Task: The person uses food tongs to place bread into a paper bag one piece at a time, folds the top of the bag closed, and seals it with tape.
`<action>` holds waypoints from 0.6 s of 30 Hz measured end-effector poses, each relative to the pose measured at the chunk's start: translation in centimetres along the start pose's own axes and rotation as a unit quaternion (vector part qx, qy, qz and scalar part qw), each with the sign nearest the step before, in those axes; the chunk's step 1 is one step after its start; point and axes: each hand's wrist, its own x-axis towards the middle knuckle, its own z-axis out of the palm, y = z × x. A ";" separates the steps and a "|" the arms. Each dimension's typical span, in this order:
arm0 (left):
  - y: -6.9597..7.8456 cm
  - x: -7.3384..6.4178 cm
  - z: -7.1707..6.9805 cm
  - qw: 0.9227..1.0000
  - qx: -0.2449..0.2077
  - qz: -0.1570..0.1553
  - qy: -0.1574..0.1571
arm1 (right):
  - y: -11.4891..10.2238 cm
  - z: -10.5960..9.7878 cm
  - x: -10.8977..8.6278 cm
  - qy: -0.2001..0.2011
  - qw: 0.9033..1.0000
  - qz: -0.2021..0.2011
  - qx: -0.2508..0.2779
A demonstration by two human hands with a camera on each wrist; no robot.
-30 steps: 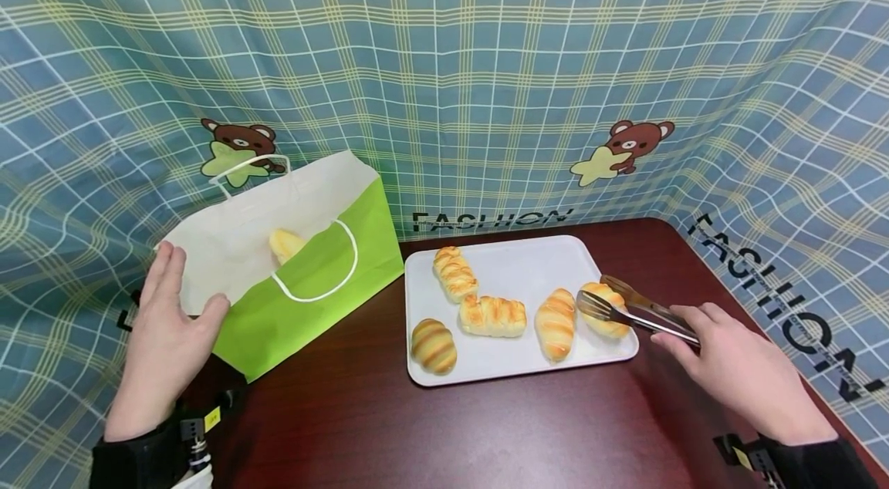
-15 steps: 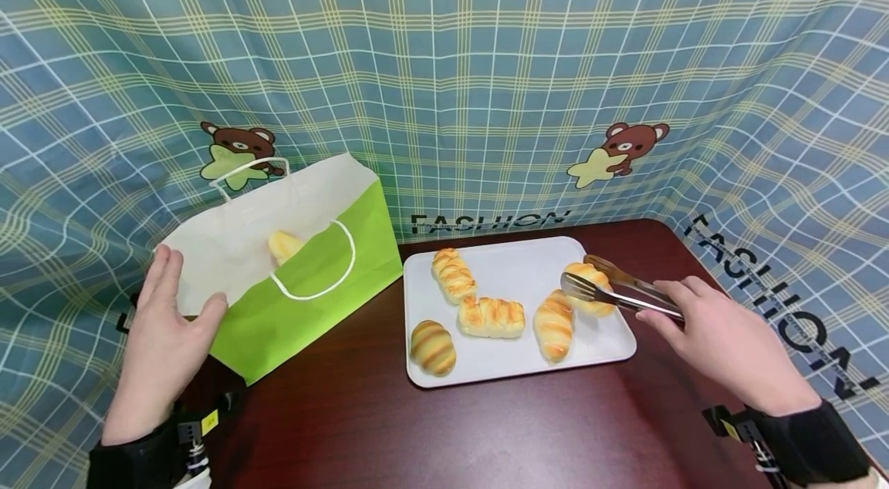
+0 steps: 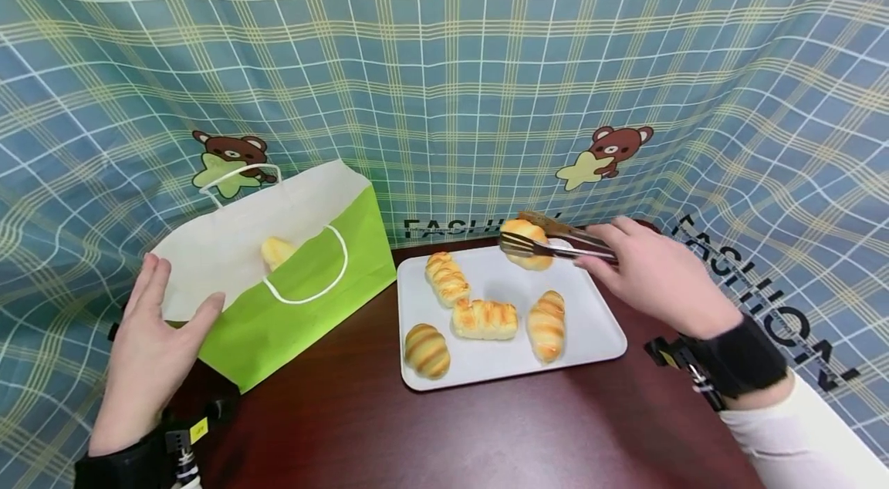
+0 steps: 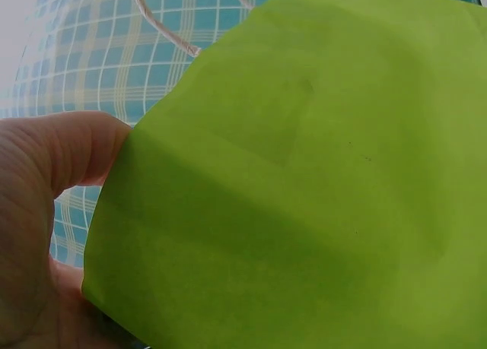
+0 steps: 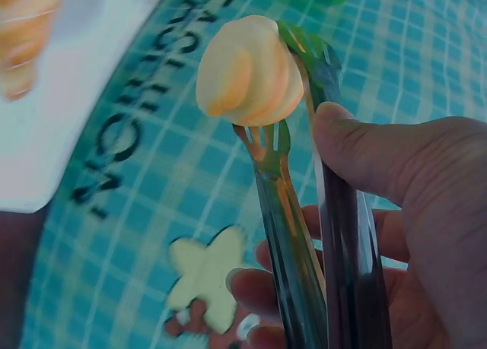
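My right hand (image 3: 656,273) grips metal tongs (image 3: 564,251), which pinch a round golden bun (image 3: 525,246) above the far side of the white tray (image 3: 597,338). The right wrist view shows the bun (image 5: 247,71) between the forked tips, with thumb and fingers around the tong handles (image 5: 346,258). At the left side of a green paper bag (image 3: 299,327), my left hand (image 3: 149,350) rests with fingers extended and thumb spread. Inside the open bag lies a pale yellow bread (image 3: 277,251). In the left wrist view the bag's green side (image 4: 289,182) fills most of the picture.
On the tray lie a twisted bread (image 3: 447,278), a ridged loaf (image 3: 485,319), a striped roll (image 3: 427,351) and a long roll (image 3: 546,325). White cord handles (image 3: 319,295) stick out from the bag. A plaid curtain (image 3: 458,88) hangs behind the dark wooden table (image 3: 486,435).
My right hand has lifted the bun in the tongs off the tray's right end and carried it left and toward the back. The left hand stays at the bag's side.
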 end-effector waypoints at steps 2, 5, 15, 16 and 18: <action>0.0 0.0 0.0 1.000 0.003 0.001 -0.001 | -0.9 -0.5 1.4 0.006 1.000 -0.012 0.005; -0.1 -0.1 0.0 1.000 0.004 0.002 -0.001 | -2.5 -1.3 3.3 -0.001 1.000 -0.028 0.014; -0.3 0.0 -0.1 1.000 0.009 0.009 -0.005 | -7.2 -4.3 8.1 -0.004 0.996 -0.087 0.009; -0.3 0.1 -0.1 1.000 0.009 0.010 -0.005 | -7.7 -4.6 8.5 -0.003 0.995 -0.095 0.007; -0.4 0.1 -0.1 1.000 0.009 0.012 -0.005 | -8.7 -5.1 9.3 0.001 0.994 -0.109 0.004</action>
